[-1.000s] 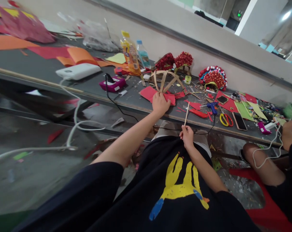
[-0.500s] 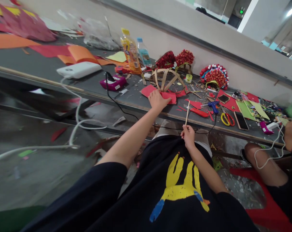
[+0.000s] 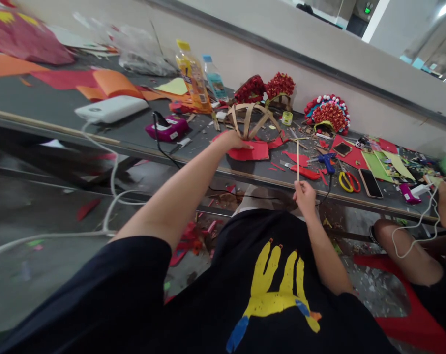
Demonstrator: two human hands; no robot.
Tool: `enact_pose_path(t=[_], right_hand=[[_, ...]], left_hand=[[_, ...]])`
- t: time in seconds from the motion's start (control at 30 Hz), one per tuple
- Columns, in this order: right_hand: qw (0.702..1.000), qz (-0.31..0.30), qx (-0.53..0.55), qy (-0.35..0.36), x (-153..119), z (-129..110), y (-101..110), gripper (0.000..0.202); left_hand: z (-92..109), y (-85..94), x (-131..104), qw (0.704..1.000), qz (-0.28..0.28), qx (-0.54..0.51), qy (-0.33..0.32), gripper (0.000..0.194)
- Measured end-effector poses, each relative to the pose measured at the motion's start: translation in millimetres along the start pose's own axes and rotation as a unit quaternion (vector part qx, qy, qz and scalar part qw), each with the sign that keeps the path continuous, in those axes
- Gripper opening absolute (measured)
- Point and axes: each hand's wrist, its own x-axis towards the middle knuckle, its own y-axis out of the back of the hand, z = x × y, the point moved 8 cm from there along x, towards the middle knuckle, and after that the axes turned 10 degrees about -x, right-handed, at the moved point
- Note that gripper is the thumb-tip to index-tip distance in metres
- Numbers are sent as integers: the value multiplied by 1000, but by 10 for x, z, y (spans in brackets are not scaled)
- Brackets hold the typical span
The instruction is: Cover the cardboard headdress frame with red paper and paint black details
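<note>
One purple box point(image 3: 167, 130) lies left of the red paper point(image 3: 254, 151). The left hand point(image 3: 233, 140) touches the red paper's left part; whether it grips, I cannot tell. A strip frame point(image 3: 248, 121) stands just behind the red paper. To its right, the right hand point(image 3: 305, 194) pinches a thin stick point(image 3: 298, 161); farther right lie a glue gun point(image 3: 327, 162), scissors point(image 3: 349, 182) and phone point(image 3: 371, 183).

Head-height view, forward and down
</note>
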Motion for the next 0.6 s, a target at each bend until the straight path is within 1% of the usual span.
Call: enact_pose_path(t=[0.03, 0.07, 0.1, 0.17, 0.23, 0.3, 0.33, 0.4, 0.5, 0.53, 0.6], right_hand=[[996, 27, -77, 26, 98, -90, 165, 38], [984, 58, -166, 43, 198, -178, 326, 35], [963, 70, -254, 48, 301, -251, 442, 32], [916, 70, -393, 28, 501, -327, 602, 30], [878, 48, -476, 4, 660, -341, 673, 31], [857, 29, -514, 0, 759, -325, 696, 36], [854, 27, -520, 7, 788, -312, 712, 39], [850, 42, -525, 24, 813, -272, 796, 42], [832, 85, -548, 22, 813, -136, 1078, 34], [823, 88, -561, 9, 815, -58, 1191, 33], [809, 77, -582, -31, 824, 119, 1420, 38]], left_hand=[[-47, -7, 0, 999, -17, 3, 32, 45], [-98, -15, -17, 997, -33, 2, 69, 39], [-138, -22, -46, 994, -44, -7, 102, 32], [-163, -30, -116, 988, -49, -46, 141, 22], [-121, -44, -172, 984, -43, -89, 147, 18], [-51, -88, -210, 980, -47, -123, 149, 20], [-5, -117, -222, 978, -52, -135, 147, 21], [101, -174, -244, 976, -62, -150, 141, 21], [297, -259, -310, 975, -86, -160, 128, 22], [368, -287, -348, 974, -96, -165, 124, 23], [505, -337, -444, 969, -115, -183, 119, 24]])
